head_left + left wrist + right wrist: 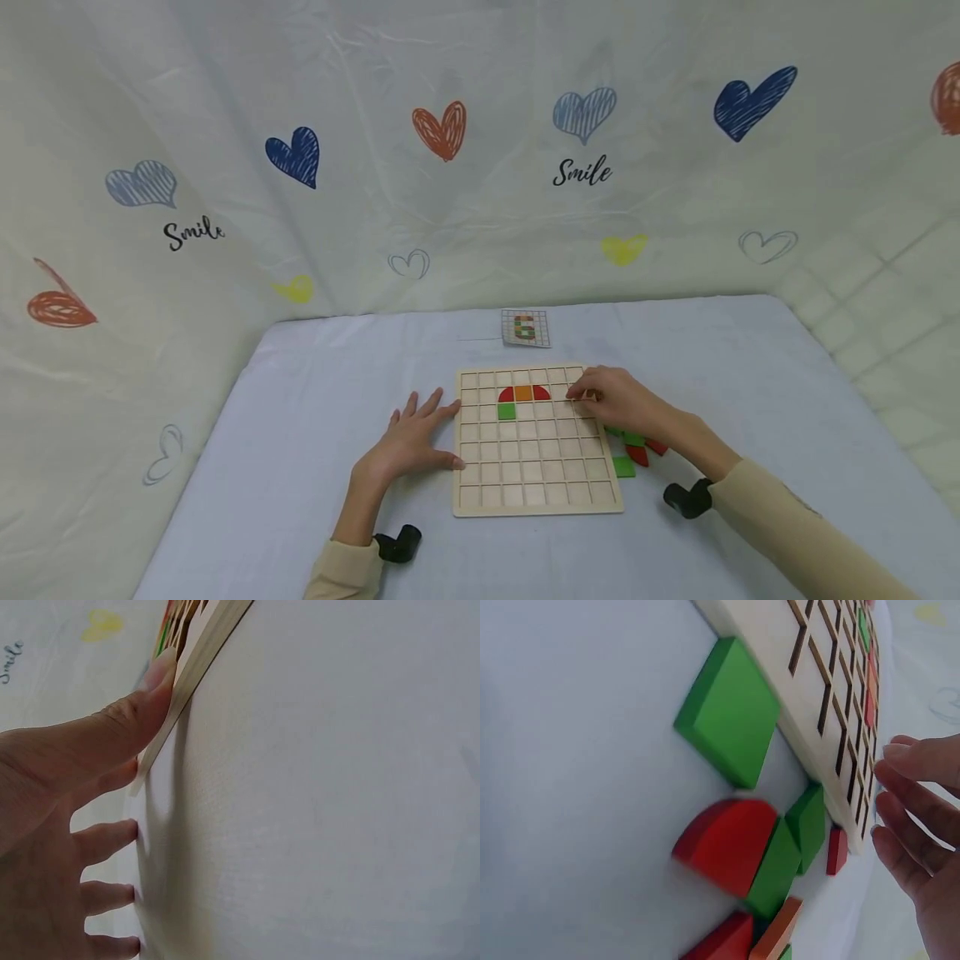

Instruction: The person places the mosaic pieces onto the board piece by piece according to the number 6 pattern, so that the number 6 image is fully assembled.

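Observation:
A wooden grid board (pixel 534 510) lies on the white table. In its upper rows sit an orange square (pixel 523 393), a red quarter-round piece (pixel 506 396) on its left and another red one (pixel 542 392) on its right. Below the left red piece is a green square (pixel 507 411). My left hand (pixel 411 443) is spread with fingers straight, thumb tip touching the board's left edge in the left wrist view. My right hand (pixel 617 395) hovers over the board's upper right cells. Its fingers are loosely bent, and the right wrist view (pixel 930 817) shows no piece between them.
Loose pieces lie along the board's right side: a green square (pixel 731 712), a red quarter-round (pixel 727 844), an orange piece (pixel 776 930) and several others. A printed card (pixel 526 328) with a coloured grid pattern stands behind the board. A curtain with hearts hangs behind the table.

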A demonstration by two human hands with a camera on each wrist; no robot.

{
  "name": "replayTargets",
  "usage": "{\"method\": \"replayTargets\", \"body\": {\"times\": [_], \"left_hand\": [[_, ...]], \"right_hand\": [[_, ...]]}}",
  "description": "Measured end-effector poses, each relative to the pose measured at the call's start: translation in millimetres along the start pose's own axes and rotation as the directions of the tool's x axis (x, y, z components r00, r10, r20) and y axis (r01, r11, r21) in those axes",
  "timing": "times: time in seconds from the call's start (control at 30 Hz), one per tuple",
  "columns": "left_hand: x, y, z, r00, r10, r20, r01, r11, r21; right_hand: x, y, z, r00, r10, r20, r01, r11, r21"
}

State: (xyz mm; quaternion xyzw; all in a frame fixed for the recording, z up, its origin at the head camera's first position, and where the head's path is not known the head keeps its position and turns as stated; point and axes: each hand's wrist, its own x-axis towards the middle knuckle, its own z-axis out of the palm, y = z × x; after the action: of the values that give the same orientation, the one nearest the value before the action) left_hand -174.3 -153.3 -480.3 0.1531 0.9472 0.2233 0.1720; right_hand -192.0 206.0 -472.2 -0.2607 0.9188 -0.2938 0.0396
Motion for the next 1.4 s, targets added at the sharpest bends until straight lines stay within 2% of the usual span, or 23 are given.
{"method": "replayTargets", "body": {"times": [0.27,0.77,0.9,1.13,1.4], "left_hand": [[-0.3,-0.8,0.6,1.0,0.005,0.0,-0.005,1.0,-0.007],[-0.4,-0.6,1.8,1.0,0.009,-0.002,-0.009,1.0,-0.003],[-0.7,0.2,1.1,1.0,0.01,-0.001,-0.01,1.0,0.001],[-2.4,2.0,-0.7,1.0,0.0,-0.006,0.0,1.0,0.001],[-1.6,0.8,0.3,1.0,0.012,-0.003,-0.012,1.0,-0.002]], "right_hand": [[-23.3,10,-9,0.999,0.018,-0.031,-0.02,0.999,-0.039],[-64.4,26,-26,0.998,0.064,-0.015,-0.065,0.994,-0.093],[-75.3,27,-34,0.999,0.047,-0.005,-0.047,0.994,-0.098],[-80.4,31,-36,0.998,0.036,0.042,-0.031,0.993,-0.111],[-79.3,35,-32,0.998,0.032,0.045,-0.027,0.992,-0.126]]}}
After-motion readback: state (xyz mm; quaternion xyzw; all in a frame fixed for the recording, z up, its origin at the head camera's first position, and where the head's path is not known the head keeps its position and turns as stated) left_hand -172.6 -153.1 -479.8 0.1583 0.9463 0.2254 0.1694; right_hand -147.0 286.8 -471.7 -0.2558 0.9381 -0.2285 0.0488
